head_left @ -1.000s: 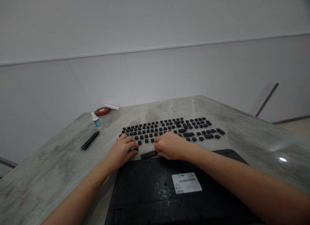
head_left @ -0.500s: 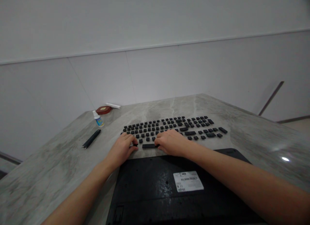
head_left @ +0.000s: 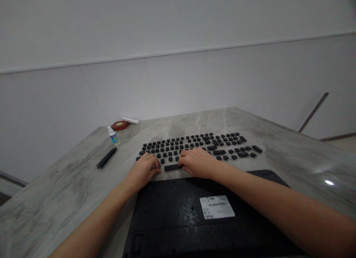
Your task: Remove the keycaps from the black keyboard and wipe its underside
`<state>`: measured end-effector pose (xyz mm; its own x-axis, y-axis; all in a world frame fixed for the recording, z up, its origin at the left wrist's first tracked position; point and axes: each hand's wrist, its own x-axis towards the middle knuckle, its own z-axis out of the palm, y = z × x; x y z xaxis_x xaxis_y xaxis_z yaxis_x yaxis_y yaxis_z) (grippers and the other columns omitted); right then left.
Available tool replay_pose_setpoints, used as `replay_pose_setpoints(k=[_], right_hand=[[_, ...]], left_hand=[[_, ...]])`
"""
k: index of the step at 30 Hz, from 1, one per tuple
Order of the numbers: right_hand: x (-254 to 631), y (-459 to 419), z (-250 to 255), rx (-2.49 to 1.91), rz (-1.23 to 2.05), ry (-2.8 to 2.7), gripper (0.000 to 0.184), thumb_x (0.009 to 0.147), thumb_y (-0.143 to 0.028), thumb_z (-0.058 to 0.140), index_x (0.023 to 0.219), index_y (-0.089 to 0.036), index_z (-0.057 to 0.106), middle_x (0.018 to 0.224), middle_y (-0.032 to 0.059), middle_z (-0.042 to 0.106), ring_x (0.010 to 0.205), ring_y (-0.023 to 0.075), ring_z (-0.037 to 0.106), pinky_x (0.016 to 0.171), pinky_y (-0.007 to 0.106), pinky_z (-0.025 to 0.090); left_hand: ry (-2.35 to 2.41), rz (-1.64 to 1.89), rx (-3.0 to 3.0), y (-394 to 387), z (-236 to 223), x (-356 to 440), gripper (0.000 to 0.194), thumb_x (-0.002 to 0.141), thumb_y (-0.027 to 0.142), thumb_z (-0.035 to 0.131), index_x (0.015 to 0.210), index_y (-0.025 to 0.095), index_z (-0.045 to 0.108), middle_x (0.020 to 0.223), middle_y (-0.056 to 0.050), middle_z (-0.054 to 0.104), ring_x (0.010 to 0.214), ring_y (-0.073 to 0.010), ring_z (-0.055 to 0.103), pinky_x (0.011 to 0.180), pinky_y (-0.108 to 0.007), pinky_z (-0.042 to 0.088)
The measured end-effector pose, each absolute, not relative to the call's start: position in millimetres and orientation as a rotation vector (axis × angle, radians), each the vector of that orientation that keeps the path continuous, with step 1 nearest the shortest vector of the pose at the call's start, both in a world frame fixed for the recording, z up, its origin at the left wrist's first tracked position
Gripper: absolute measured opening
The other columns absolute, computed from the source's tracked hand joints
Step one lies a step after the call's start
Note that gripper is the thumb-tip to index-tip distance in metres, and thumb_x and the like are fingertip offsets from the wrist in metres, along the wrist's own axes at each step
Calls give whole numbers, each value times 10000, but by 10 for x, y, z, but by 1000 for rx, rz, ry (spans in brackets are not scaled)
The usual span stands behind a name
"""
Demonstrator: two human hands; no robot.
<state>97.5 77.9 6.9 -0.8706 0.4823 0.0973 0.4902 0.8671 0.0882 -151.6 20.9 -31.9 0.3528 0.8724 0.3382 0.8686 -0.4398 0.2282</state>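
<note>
Loose black keycaps (head_left: 170, 154) lie on the marbled table in rows, laid out like a keyboard. My left hand (head_left: 144, 169) is at the lower left of these rows, thumb and fingers pinched around a small dark keycap (head_left: 159, 166), mostly hidden. The long space bar keycap (head_left: 171, 167) lies between my two hands. Curled over its right end are the fingers of my right hand (head_left: 198, 162), which also covers part of the lower rows. Nearer to me rests a black keyboard base (head_left: 178, 213), underside up, with a white label (head_left: 217, 207).
To the left a dark folded tool or stick (head_left: 106, 158) lies on the table (head_left: 69, 184). Behind it stands a small white spray bottle (head_left: 114, 135). A reddish-brown box (head_left: 119, 125) and a white strip (head_left: 130, 120) are by the wall (head_left: 178, 83).
My left hand has shifted slightly toward me and to the right, showing a keycap at its left. My right hand stays at the space bar keycap's end. The view has moved a little.
</note>
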Motion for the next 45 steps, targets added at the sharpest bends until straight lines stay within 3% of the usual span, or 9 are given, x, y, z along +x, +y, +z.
replay_pose_setpoints(k=[18,23,33,45], right_hand=[[981,787,60,-771,-170,-2962,172,916,-206,591,990,-218,745,977,62,713,831,214,692,674,268,446],[980,781,56,-766,-176,-2957,184,917,-194,580,994,-218,745,988,67,716,849,219,693,682,273,454],[958,783,16,-790,-201,-2941,182,929,-195,570,996,-203,739,993,85,713,856,233,700,694,282,468],[953,785,-2,-806,-178,-2901,167,918,-196,573,960,-194,735,976,84,714,834,230,696,689,287,465]], left_hand=[[1667,572,2569,179,-256,-1480,140,833,109,720,764,189,628,870,-14,718,883,-224,597,805,-347,484],[1682,580,2578,170,-247,-1466,153,842,68,676,924,198,678,940,-32,717,928,-237,602,848,-369,476],[1658,589,2555,185,-238,-1452,151,811,70,711,761,189,632,914,-13,706,896,-213,614,853,-356,452],[1790,603,2472,150,-247,-1461,149,803,92,722,867,202,643,863,-19,655,904,-240,587,798,-341,478]])
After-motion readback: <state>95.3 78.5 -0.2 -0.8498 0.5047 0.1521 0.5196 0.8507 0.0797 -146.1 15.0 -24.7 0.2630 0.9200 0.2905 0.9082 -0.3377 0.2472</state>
